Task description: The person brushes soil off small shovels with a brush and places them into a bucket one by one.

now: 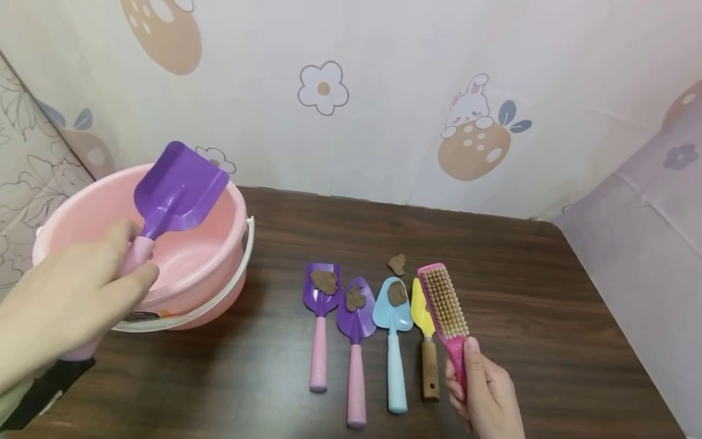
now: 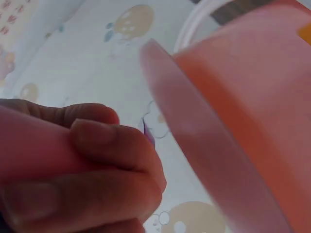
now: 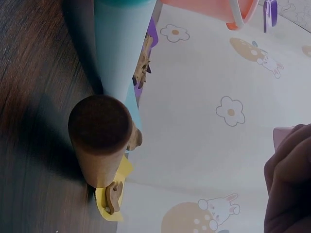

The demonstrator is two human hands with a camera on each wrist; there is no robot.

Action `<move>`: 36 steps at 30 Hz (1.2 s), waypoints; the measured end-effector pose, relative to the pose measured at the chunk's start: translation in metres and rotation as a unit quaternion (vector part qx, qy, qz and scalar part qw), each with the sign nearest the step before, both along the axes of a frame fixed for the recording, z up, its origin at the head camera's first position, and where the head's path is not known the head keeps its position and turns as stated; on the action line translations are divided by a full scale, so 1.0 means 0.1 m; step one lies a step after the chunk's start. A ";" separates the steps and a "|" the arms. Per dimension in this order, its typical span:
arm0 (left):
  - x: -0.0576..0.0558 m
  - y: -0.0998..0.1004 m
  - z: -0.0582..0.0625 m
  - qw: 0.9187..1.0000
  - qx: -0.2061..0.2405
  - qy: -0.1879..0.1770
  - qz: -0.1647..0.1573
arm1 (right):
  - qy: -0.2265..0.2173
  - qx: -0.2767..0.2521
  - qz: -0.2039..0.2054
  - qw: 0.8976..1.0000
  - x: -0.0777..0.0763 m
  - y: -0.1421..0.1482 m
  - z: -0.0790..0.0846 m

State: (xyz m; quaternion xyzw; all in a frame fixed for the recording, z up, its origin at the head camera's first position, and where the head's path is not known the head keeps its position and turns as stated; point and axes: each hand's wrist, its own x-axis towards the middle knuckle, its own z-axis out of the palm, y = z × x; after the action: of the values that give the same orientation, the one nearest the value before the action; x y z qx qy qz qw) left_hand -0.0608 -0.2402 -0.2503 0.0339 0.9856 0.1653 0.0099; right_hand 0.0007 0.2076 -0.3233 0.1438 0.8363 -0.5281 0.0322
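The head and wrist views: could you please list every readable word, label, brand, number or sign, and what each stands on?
No text can be read in any view.
Pink brush: small mark on its neck, too small to read.
Pink bucket: dark and orange patch, no legible letters.
Reddish marks in the left wrist view's corner: too blurred.

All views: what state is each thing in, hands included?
Left hand: gripping the raised shovel
Raised shovel: held up, visible face bare
Right hand: holding the brush
Brush: held up, bristles showing
Bucket: upright, open, handle lowered
Square purple shovel: lying, bearing a clump
Pointed purple shovel: lying, bearing a clump
Blue shovel: lying, bearing a clump
Yellow trowel: lying, bearing a clump, partly behind the brush
Loose clump: lying beyond the blue shovel
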 end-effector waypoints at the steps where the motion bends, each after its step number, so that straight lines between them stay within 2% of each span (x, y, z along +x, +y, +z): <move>1: -0.02 -0.01 0.00 1.000 -0.008 -0.003 -0.005 | 0.000 0.001 0.000 1.000 0.00 0.00 0.00; 7: -0.12 -0.10 0.02 0.998 -0.043 -0.028 -0.045 | 0.011 0.006 0.006 1.000 0.00 0.03 -0.01; 12: -0.25 -0.22 0.02 0.996 -0.037 -0.048 -0.064 | 0.018 0.007 0.006 1.000 0.01 0.02 -0.02; 19: -0.40 -0.25 0.07 0.991 -0.081 -0.066 -0.089 | 0.007 0.005 -0.001 1.000 -0.01 -0.01 0.00; 24: -0.53 -0.20 0.14 0.986 -0.060 -0.118 -0.097 | -0.001 0.015 0.003 1.000 -0.01 0.00 0.01; 28: -0.65 -0.20 0.18 0.979 -0.058 -0.168 -0.101 | -0.005 0.018 0.007 1.000 -0.01 0.01 -0.01; 36: -0.80 -0.18 0.24 0.968 -0.080 -0.199 -0.130 | 0.011 0.017 0.014 1.000 0.00 0.01 -0.03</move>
State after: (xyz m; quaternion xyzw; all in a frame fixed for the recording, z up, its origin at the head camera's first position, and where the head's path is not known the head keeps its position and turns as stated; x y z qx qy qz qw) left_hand -0.1409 -0.2580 -0.2260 0.1270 0.9609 0.0867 0.2303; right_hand 0.0003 0.2088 -0.3264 0.1270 0.8474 -0.5148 0.0276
